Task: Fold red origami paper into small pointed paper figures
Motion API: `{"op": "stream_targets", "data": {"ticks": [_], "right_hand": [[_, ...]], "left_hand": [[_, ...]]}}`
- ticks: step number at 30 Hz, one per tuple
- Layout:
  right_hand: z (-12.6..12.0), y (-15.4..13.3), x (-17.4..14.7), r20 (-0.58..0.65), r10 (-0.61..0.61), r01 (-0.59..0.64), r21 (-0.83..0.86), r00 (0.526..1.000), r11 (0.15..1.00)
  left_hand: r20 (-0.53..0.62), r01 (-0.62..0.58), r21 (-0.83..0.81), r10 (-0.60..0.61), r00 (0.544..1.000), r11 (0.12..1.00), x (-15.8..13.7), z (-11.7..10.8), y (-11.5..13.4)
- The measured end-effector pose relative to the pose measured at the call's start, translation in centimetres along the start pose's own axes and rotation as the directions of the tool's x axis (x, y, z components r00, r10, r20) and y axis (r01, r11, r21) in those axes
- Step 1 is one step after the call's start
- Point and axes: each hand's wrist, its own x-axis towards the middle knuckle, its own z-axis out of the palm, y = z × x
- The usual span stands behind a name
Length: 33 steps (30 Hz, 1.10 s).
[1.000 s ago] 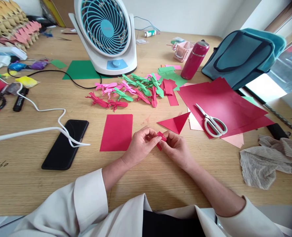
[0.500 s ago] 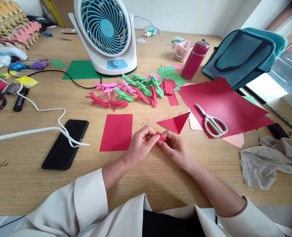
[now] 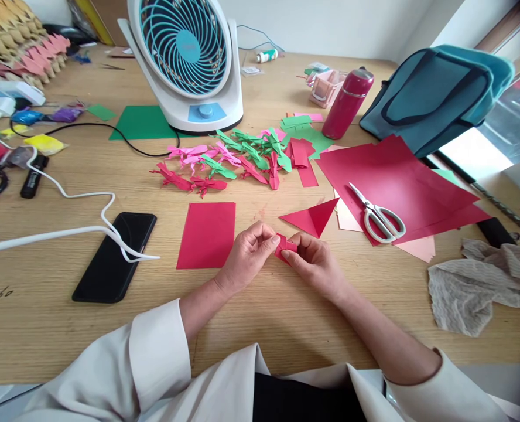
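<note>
A small folded piece of red paper [image 3: 285,248] is pinched between both hands above the table. My left hand [image 3: 252,252] grips its left edge between thumb and fingers. On the other side my right hand [image 3: 315,262] holds it, with the thumb pressed on its face; fingers hide part of the folds. Just left of my left hand lies a stack of red paper rectangles [image 3: 207,234]. A red paper triangle [image 3: 313,217] with a crease rests beyond my right hand. Farther back, several folded paper figures [image 3: 227,158] in red, pink and green lie in a cluster.
White scissors [image 3: 378,217] rest on large red sheets [image 3: 418,181] at the right. A phone [image 3: 115,258] under a white cable lies at the left. Behind stand a fan [image 3: 194,64], a red bottle [image 3: 348,102] and a teal bag [image 3: 431,97]. A grey cloth [image 3: 466,287] lies far right.
My left thumb has shifted slightly, and more of the folded red paper's face shows between the hands. Both hands keep their hold at nearly the same place.
</note>
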Motion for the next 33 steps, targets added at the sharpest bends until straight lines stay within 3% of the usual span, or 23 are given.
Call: {"op": "stream_targets", "data": {"ticks": [6, 12, 17, 23, 28, 30, 33], "right_hand": [[-0.8, -1.5, -0.3, -0.041, 0.024, -0.034, -0.256, 0.999, 0.966], [-1.4, -2.2, -0.6, 0.055, 0.073, -0.053, -0.302, 0.996, 0.952], [-1.6, -2.5, -0.9, 0.034, 0.034, -0.020, -0.351, 0.999, 0.936], [-1.9, -1.9, -1.3, 0.040, -0.023, 0.042, -0.551, 0.999, 0.834], [-2.3, -1.7, -1.6, 0.013, -0.241, 0.177, -0.721, 0.970, 0.670], [-2.3, -1.9, -1.7, 0.020, -0.289, 0.217, -0.710, 0.957, 0.670], [-1.9, -1.8, -1.8, 0.079, -0.235, 0.227, -0.666, 0.969, 0.711]], "left_hand": [[0.028, 0.011, -0.027, -0.011, 1.000, 1.000, 0.0, 0.2, -0.4], [0.130, -0.061, 0.203, 0.034, 0.991, 0.977, 0.0, 0.1, 0.1], [0.202, -0.128, 0.316, 0.065, 0.977, 0.940, 0.0, -0.2, 0.3], [0.299, -0.287, 0.546, 0.137, 0.944, 0.787, 0.0, -0.2, 0.2], [0.352, -0.335, 0.644, 0.123, 0.928, 0.687, 0.0, -0.1, -0.1], [0.367, -0.347, 0.658, 0.117, 0.923, 0.669, 0.0, -0.1, -0.2], [0.392, -0.358, 0.676, 0.097, 0.915, 0.644, 0.0, -0.1, -0.2]]}}
